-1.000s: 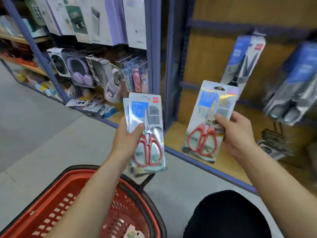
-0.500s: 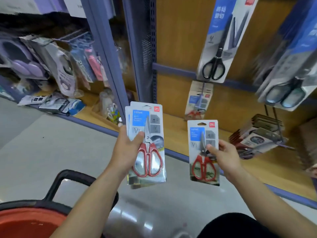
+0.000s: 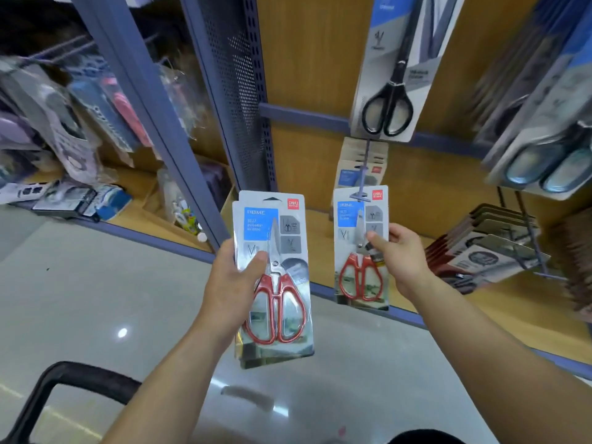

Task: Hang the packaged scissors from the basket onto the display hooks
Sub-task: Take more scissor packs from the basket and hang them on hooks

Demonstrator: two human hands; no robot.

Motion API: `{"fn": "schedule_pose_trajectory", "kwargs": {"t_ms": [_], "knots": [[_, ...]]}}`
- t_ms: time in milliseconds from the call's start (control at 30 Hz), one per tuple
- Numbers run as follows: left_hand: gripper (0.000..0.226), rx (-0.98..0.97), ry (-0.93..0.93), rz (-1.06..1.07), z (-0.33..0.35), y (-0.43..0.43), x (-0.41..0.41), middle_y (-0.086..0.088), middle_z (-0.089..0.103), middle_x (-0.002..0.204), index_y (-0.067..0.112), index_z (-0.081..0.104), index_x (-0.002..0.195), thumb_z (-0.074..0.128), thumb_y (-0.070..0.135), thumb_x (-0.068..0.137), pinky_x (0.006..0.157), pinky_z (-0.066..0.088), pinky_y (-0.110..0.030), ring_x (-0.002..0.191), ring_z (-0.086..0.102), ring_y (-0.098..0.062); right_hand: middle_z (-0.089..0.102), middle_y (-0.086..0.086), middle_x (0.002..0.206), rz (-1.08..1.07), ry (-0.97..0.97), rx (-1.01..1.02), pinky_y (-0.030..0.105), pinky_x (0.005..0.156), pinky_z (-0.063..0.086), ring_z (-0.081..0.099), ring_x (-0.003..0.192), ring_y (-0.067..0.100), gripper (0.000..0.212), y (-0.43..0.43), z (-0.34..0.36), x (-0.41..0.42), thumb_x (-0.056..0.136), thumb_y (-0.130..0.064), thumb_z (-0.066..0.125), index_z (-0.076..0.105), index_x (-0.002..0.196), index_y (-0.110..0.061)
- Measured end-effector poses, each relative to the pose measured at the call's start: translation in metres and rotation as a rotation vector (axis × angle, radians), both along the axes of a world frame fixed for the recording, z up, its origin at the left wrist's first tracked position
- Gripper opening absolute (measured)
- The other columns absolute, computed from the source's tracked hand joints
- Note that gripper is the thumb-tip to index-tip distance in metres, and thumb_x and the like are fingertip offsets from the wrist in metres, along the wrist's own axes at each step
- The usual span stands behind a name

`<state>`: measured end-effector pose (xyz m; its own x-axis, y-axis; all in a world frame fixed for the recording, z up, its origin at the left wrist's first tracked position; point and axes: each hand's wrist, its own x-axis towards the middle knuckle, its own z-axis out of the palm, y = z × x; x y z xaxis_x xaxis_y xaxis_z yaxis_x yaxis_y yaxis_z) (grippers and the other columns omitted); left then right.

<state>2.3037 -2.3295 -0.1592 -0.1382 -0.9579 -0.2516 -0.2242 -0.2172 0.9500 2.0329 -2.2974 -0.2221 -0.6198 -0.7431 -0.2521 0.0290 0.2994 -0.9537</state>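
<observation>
The left hand (image 3: 229,283) grips stacked scissors packs (image 3: 278,309); just right, the right hand (image 3: 403,261) holds one pack (image 3: 360,277), its top at a hook (image 3: 365,161)

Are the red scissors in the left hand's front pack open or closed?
Closed: in the front pack the left hand grips, the blades form one point and the red handles lie together.

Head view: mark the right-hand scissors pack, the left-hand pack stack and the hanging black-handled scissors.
Right-hand scissors pack (image 3: 360,270): head view, red handles.
Left-hand pack stack (image 3: 277,296): head view, red handles.
Black-handled scissors (image 3: 396,84): head view, pivot.
</observation>
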Motion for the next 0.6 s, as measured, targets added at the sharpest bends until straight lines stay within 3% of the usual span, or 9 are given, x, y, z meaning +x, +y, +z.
{"fn": "schedule_pose_trajectory", "kwargs": {"t_ms": [133,267,367,433,533,600], "knots": [[0.018,0.005,0.017,-0.002,-0.001,-0.001,-0.003,0.005,0.075,0.106,0.027,0.056,0.120,0.060,0.024,0.103,0.064,0.058,-0.024,0.084,0.077,-0.010,0.077,0.006,0.101,-0.025,0.007,0.030,0.036,0.075,0.059,0.074,0.089,0.021,0.012,-0.023,0.000,-0.006,0.098,-0.013,0.069,0.072,0.108,-0.011],[0.019,-0.005,0.032,-0.010,-0.002,0.002,-0.007,0.004,0.076,0.105,0.028,0.056,0.120,0.061,0.024,0.102,0.063,0.058,-0.023,0.084,0.077,-0.010,0.077,0.014,0.094,-0.103,0.001,0.102,0.055,0.089,0.059,0.073,0.087,0.029,0.021,-0.053,0.003,-0.021,0.091,-0.028,0.077,0.071,0.092,-0.007],[0.020,-0.002,0.047,0.000,0.001,0.006,-0.009,0.004,0.076,0.104,0.027,0.056,0.119,0.063,0.024,0.101,0.062,0.059,-0.024,0.082,0.077,-0.011,0.077,0.006,0.097,-0.187,-0.066,0.090,0.050,0.095,0.058,0.074,0.097,0.030,0.010,-0.058,0.001,-0.033,0.090,-0.028,0.077,0.071,0.088,-0.020],[0.020,-0.019,0.054,0.001,0.003,0.009,-0.011,0.003,0.076,0.104,0.026,0.057,0.117,0.066,0.023,0.099,0.064,0.058,-0.024,0.083,0.077,-0.010,0.075,0.001,0.103,-0.231,-0.012,0.082,0.045,0.100,0.055,0.071,0.104,0.027,0.009,-0.044,0.008,-0.036,0.092,-0.029,0.075,0.069,0.092,-0.022],[0.023,-0.057,0.062,-0.002,0.009,0.013,-0.017,0.006,0.075,0.101,0.027,0.057,0.115,0.069,0.022,0.097,0.059,0.055,-0.016,0.080,0.074,-0.004,0.072,0.004,0.100,-0.174,0.042,0.045,0.040,0.090,0.055,0.069,0.097,0.025,0.005,-0.004,0.032,-0.020,0.096,-0.023,0.069,0.068,0.100,-0.020],[0.026,-0.066,0.074,-0.015,0.011,0.018,-0.025,0.007,0.075,0.101,0.027,0.057,0.115,0.072,0.022,0.095,0.058,0.055,-0.015,0.079,0.074,-0.003,0.074,0.008,0.094,0.048,-0.011,0.012,0.036,0.075,0.053,0.068,0.082,0.021,0.004,0.025,0.054,0.005,0.098,-0.018,0.066,0.069,0.096,-0.019]]}}
